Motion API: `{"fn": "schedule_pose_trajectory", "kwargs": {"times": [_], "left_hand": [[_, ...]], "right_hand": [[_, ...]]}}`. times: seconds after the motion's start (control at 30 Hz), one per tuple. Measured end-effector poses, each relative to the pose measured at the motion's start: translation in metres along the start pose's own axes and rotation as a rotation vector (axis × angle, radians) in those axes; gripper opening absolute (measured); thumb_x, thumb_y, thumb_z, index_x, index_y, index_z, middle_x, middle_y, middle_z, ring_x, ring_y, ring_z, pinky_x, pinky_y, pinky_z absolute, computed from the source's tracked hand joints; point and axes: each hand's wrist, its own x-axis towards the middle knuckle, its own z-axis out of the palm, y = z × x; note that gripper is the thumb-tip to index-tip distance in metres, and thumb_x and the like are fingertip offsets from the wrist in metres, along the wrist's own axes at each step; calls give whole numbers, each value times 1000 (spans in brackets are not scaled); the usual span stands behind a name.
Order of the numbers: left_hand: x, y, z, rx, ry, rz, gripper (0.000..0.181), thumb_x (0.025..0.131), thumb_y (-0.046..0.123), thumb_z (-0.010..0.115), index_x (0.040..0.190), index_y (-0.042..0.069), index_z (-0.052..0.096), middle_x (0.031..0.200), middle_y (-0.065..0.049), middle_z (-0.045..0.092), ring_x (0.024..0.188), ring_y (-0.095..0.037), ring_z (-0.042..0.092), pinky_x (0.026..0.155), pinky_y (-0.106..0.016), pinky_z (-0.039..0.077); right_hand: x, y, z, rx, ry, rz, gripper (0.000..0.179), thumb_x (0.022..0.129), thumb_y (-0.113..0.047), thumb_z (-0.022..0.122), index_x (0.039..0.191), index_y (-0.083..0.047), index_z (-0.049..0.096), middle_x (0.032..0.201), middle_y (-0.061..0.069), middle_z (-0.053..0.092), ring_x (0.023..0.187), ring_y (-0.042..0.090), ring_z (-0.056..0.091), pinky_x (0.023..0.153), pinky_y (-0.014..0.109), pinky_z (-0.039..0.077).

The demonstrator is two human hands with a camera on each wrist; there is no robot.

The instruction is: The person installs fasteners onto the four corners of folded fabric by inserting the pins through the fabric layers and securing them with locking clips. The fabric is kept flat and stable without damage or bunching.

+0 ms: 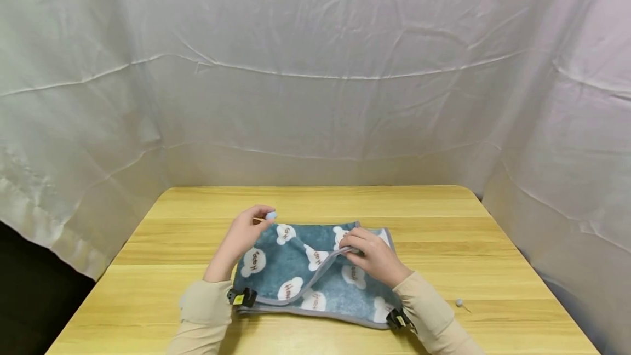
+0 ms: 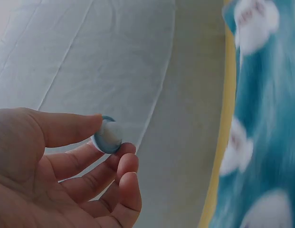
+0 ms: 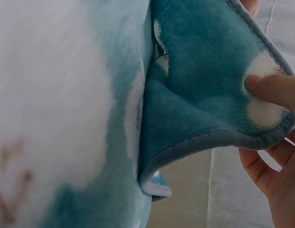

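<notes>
A teal fleece blanket with white cloud shapes, lettering and a grey-blue bound edge lies folded on the table. My right hand pinches a corner of its upper layer and holds it lifted. In the right wrist view, the thumb lies on top of the cloth and the fingers are beneath. My left hand is above the blanket's far left corner. It pinches a small, round, light-blue cap-like piece between thumb and fingertips, with a paler middle facing the left wrist camera.
To the right of the blanket, a small grey round-headed piece with a thin pin-like shaft lies on the wooden table. Pale cloth curtains hang behind the table and at both sides.
</notes>
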Motion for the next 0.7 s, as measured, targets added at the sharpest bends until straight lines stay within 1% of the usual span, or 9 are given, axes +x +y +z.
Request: {"fn": "schedule_pose_trajectory", "kwargs": {"times": [0.17,0.2,0.4,0.53,0.63,0.7], "left_hand": [[5,11,21,-64,-29,26,31,97,20,60,127,11,62,119,-10,65,104,-24,60,82,-37,51],[5,13,26,-82,-40,29,31,97,20,61,127,11,62,119,-10,65,103,-24,60,82,-38,51],[9,21,49,-222,-150,51,33,98,19,59,130,11,60,117,-10,63,104,-28,60,86,-49,51],[10,24,64,-337,-239,54,36,99,20,57,133,8,57,123,-13,61,108,-31,60,86,-46,51],[10,24,74,-426,-300,35,38,100,22,56,135,8,55,128,-15,59,114,-36,57,90,-48,50],[9,24,80,-455,-332,26,39,100,23,55,136,9,54,130,-14,58,117,-37,55,92,-49,49]], "right_hand": [[1,0,1,-1,-1,-6,25,74,-3,81,94,-13,70,94,-2,66,84,10,62,76,19,52],[1,0,1,-1,-2,-6,25,74,-3,81,94,-12,70,94,-2,66,85,11,62,76,19,52],[-1,1,2,3,1,-12,25,74,-2,81,94,-12,70,95,-2,65,85,11,62,77,18,52],[-1,2,2,14,11,-25,27,73,0,81,95,-11,69,95,-2,65,85,11,61,77,18,51],[-2,2,2,16,17,-31,27,73,1,80,95,-10,69,95,-2,65,85,11,61,77,17,51],[-2,2,3,14,20,-32,27,72,1,81,95,-10,70,95,-1,65,85,11,62,78,17,51]]}}
